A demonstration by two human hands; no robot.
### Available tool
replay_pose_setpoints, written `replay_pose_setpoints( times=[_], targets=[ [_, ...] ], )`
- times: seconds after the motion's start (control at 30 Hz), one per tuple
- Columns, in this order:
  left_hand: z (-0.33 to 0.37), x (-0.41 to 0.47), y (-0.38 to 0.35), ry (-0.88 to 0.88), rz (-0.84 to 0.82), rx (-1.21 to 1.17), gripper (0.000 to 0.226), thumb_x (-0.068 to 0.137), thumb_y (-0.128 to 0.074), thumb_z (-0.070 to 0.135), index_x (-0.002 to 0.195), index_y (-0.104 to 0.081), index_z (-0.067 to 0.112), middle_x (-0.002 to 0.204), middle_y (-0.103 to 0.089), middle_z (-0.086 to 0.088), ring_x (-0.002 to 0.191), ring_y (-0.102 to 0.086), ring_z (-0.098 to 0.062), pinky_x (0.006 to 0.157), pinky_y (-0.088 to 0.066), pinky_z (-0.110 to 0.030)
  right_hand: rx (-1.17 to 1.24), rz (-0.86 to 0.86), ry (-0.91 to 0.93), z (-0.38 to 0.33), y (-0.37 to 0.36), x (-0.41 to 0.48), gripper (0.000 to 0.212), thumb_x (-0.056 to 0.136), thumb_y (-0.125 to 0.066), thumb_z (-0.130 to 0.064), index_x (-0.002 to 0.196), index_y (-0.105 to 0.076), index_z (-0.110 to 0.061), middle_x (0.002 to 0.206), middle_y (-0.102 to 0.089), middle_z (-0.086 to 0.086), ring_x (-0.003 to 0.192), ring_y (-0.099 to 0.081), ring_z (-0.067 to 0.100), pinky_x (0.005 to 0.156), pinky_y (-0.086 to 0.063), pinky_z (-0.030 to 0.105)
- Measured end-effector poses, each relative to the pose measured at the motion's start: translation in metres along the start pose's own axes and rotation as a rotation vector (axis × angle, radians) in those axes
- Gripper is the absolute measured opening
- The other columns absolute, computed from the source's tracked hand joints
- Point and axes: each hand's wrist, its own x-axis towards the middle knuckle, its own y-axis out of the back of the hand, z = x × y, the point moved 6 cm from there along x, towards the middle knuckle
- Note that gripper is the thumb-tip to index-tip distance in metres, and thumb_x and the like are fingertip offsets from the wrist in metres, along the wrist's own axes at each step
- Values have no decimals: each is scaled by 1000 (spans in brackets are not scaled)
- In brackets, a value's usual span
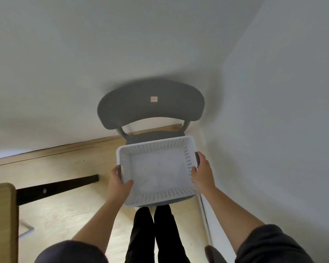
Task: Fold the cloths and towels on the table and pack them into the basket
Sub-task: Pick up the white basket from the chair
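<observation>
Dark sleeves [270, 245] frame the bottom of the view, with bare forearms reaching forward and a pair of legs in black trousers [152, 234] standing just in front of the grey chair [150, 105]. Over the chair's seat sits the white perforated basket [154, 143], held level between both hands; whether it rests on the seat or hangs just above it cannot be told. Inside it only its own pale floor and hole-dotted walls show. At the chair's left, the left hand [118, 183] grips one short end of the basket, thumb hooked over the rim into the inside and fingers curled round the outside. On the opposite end, the right hand [202, 171] grips likewise, thumb on the inner rim and fingers wrapped round a grey handle. Left of the chair, across the pale wooden floor [65, 205], a wooden table [0, 215] corner shows. White walls [273, 130] stand behind and right of the chair.
</observation>
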Motion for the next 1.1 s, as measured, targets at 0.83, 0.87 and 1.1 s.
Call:
replay_pose_setpoints(
  times=[0.83, 0.87, 1.1],
  targets=[
    [21, -160, 120, -245, 338, -404, 23, 97, -41, 31, 98, -51, 11, 83, -53, -4, 74, -50, -17, 61, -41, -28, 205, 154, 192, -83, 66, -122, 23, 99, -37, -25, 96, -54, -9, 78, -53, -1, 67, -49, 10, 53, -35, 23],
    [14, -167, 125, -246, 335, -404, 22, 97, -43, 31, 109, -48, 13, 91, -54, -2, 79, -52, -17, 65, -44, -29, 213, 162, 206, -84, 64, -133, 23, 99, -38, -25, 95, -54, -10, 78, -53, -1, 68, -49, 12, 53, -35, 23],
    [-53, -213, 172, -463, 352, -196, 14, 92, -47, 17, 80, -52, 10, 76, -52, -5, 70, -47, -19, 55, -34, -26, 401, 280, 226, -66, 41, -232, 15, 97, -47, -26, 111, -49, -20, 93, -59, -1, 76, -55, 3, 55, -36, 18]
  ],
)
